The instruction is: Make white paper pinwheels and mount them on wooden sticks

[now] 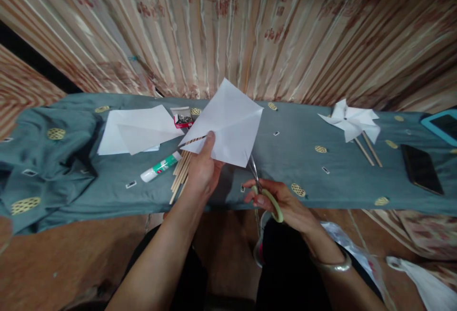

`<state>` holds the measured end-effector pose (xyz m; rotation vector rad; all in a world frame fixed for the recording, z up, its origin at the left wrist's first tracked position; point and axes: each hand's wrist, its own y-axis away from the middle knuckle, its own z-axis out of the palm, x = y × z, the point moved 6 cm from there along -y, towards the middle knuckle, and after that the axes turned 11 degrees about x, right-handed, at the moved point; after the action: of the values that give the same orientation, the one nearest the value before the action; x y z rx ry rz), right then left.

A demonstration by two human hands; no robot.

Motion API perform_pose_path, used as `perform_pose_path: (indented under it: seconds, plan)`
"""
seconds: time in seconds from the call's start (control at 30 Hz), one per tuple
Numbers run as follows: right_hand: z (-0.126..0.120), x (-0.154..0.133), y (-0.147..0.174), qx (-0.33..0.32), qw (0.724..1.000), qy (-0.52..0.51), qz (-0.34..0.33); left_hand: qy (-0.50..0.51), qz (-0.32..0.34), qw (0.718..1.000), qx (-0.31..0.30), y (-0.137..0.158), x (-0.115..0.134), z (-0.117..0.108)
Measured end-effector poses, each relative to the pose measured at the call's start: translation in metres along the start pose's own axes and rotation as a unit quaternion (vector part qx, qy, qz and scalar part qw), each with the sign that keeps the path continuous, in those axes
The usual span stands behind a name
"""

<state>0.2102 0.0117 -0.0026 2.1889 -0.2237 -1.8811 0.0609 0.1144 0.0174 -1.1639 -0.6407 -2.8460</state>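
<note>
My left hand (203,166) pinches a square sheet of white paper (232,116), thumb on top and fingers underneath. Crease lines cross the sheet, and a slit runs in from its left corner. My right hand (276,197) has its fingers in the pale green handles of a pair of scissors (267,195). The metal blades point up at the sheet's lower corner, where a short cut line shows; whether they touch the paper I cannot tell. Beneath my left hand lie several wooden sticks (180,175), partly covered by the sheet.
Left on the cloth-covered table (293,130) are more white sheets (139,128), a glue stick (160,167) and an open small box of metal bits (183,118). Rightward lie paper pinwheels (352,118) with sticks, a black phone (421,168) and a blue-edged device (442,128). A curtain (228,30) hangs behind.
</note>
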Motion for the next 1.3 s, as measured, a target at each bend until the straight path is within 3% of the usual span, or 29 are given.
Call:
perform_pose_path:
  seconds: [0.17, 0.33, 0.53, 0.83, 1.3]
  plan:
    - [-0.010, 0.007, 0.010, -0.100, 0.990, 0.030, 0.094, 0.009, 0.020, 1.000, 0.018, -0.005, 0.003, -0.003]
    - [-0.008, 0.004, 0.013, -0.140, 0.987, 0.029, 0.074, 0.027, -0.018, 0.999, 0.021, -0.005, 0.002, -0.001]
    - [-0.006, 0.003, 0.010, -0.122, 0.991, 0.035, 0.039, 0.062, -0.087, 0.992, 0.070, -0.006, 0.002, 0.002]
    - [-0.005, -0.005, 0.003, -0.068, 0.998, 0.002, -0.010, 0.036, -0.131, 0.989, 0.051, 0.008, -0.020, 0.005]
    - [-0.005, -0.003, 0.001, -0.050, 0.999, -0.006, 0.014, -0.019, -0.095, 0.995, 0.011, 0.010, -0.025, 0.005]
